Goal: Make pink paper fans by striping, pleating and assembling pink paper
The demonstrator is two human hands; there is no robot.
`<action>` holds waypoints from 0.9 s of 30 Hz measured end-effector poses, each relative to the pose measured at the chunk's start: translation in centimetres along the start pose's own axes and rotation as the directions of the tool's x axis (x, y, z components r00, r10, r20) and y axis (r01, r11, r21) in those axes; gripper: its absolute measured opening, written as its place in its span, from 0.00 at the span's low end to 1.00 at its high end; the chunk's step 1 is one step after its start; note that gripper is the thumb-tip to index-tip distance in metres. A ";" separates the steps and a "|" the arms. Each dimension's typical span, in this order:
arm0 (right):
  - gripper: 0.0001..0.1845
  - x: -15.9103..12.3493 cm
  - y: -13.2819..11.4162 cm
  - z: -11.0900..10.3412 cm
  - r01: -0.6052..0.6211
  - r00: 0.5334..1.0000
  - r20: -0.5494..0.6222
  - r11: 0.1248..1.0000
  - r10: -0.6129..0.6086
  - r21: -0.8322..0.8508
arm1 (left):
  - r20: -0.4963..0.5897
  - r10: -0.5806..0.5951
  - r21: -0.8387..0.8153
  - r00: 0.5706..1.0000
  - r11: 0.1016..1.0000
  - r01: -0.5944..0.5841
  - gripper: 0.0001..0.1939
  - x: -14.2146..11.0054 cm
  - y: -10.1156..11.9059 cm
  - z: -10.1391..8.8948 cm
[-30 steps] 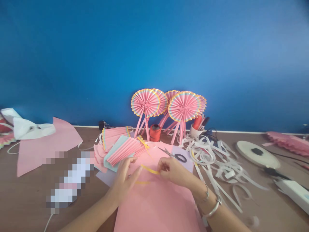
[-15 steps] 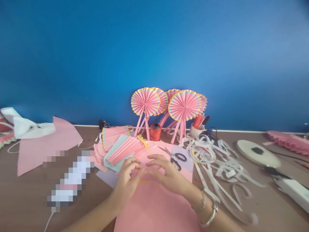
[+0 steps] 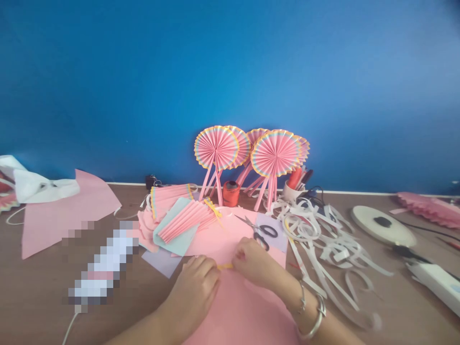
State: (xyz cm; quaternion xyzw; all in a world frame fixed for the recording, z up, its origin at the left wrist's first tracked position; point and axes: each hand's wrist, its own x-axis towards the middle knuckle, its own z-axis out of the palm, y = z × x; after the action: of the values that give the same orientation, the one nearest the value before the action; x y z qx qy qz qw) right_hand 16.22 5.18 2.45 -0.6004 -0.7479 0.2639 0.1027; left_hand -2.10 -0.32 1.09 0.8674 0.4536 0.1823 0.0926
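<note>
Both my hands rest on a large pink paper sheet (image 3: pixel 237 306) near the table's front edge. A thin yellow ribbon strip (image 3: pixel 225 266) stretches between them. My left hand (image 3: pixel 196 287) is curled, its fingertips pinching the strip's left end. My right hand (image 3: pixel 253 261), with bangles on the wrist, is closed on the strip's right end. Just beyond my right hand lie black-handled scissors (image 3: pixel 260 230). A folded pink paper fan (image 3: pixel 187 220) with a yellow ribbon lies on pale blue paper behind my left hand.
Several finished pink round fans (image 3: pixel 247 151) lean on the blue wall, with a red ribbon spool (image 3: pixel 230 193) and a pen cup (image 3: pixel 293 189) below. White paper strips (image 3: pixel 323 239) pile at the right, beside a round white base (image 3: pixel 383 225). Pink paper (image 3: pixel 61 211) lies at the left.
My hands came together from holding the strip stretched apart, then dropped lower onto the pink sheet, pinching a shorter stretch of the yellow strip.
</note>
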 end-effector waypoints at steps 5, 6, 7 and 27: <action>0.04 -0.2 -0.2 0.3 0.010 1.000 0.004 0.999 -0.009 -0.031 | 0.043 -0.005 0.047 0.999 0.999 0.003 0.11 0.1 -0.1 0.2; 0.04 -0.2 -0.3 0.2 0.010 1.000 0.001 0.999 -0.010 -0.038 | 0.046 -0.003 0.052 0.999 0.999 0.001 0.11 0.2 -0.1 0.1; 0.04 -0.2 -0.3 0.2 0.012 1.000 0.000 0.999 -0.012 -0.041 | 0.048 -0.004 0.053 0.999 0.999 0.002 0.11 0.2 -0.1 0.0; 0.05 0.1 -0.2 0.6 -0.002 1.000 -0.012 0.998 0.001 -0.060 | 0.027 0.004 0.062 1.000 0.998 -0.005 0.11 0.2 0.2 -0.2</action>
State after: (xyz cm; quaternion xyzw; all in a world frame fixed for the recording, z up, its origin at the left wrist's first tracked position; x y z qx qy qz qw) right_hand 15.79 5.04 2.02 -0.6053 -0.7544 0.2380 0.0891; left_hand -1.91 -0.31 1.43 0.8733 0.4557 0.1567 0.0716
